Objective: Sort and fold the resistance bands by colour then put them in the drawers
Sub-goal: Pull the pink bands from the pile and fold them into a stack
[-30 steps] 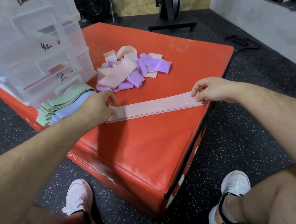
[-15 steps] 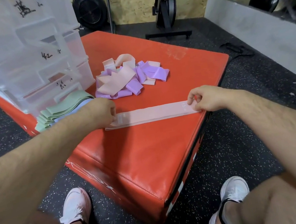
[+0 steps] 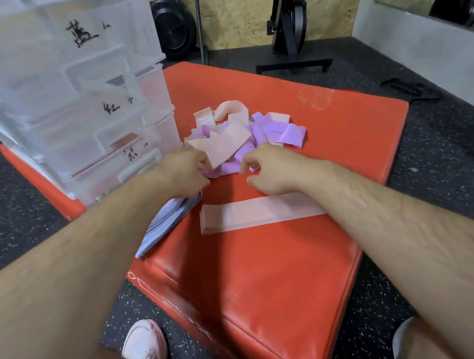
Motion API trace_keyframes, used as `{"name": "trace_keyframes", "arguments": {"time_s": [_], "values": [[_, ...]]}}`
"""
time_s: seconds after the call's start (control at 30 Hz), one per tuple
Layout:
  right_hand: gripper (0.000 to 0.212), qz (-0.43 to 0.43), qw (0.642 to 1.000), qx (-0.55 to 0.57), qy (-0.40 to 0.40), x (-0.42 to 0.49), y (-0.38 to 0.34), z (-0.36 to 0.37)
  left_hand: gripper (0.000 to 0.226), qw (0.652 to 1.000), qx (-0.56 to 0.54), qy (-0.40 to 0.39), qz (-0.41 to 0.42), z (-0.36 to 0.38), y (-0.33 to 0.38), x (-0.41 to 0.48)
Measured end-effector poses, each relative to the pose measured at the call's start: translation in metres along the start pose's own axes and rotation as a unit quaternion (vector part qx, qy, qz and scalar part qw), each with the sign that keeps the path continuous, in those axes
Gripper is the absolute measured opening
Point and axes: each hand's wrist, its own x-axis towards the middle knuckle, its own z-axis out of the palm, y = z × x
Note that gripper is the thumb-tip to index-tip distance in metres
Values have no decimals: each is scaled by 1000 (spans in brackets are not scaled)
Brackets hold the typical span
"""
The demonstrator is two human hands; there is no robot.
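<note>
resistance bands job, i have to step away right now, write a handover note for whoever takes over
Left grip: appears to pinch a loose pink band at the mixed pile.
Right grip: over the purple bands, hold unclear.
Done: flat pink bands and a bluish stack lie on the red pad.
Left: sort and fold the pile's pink and purple bands, then load the drawers.

My red padded box [image 3: 276, 281] holds the clear drawers [image 3: 79, 111] far left, a pink-and-purple band heap [image 3: 272, 136] in the middle, a flat pink band [image 3: 251, 216] and bluish stack [image 3: 162, 228] nearer me.
</note>
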Motion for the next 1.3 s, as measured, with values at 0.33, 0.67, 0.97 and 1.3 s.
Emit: {"name": "trace_keyframes", "arguments": {"time_s": [0.33, 0.67, 0.97, 1.3], "values": [[21, 37, 999, 17, -1, 7, 10, 4, 28, 994, -108, 24, -19, 8, 11, 22], [20, 114, 948, 299, 0, -19, 1, -13, 38, 923, -370, 40, -101, -7, 37, 11], [18, 131, 743, 651, 85, -17, 3, -27, 44, 848, -525, -73, -6, -16, 57, -7], [20, 56, 728, 661, 176, -26, 7, -61, 42, 874, -479, 50, -62, -15, 58, -3]]}}
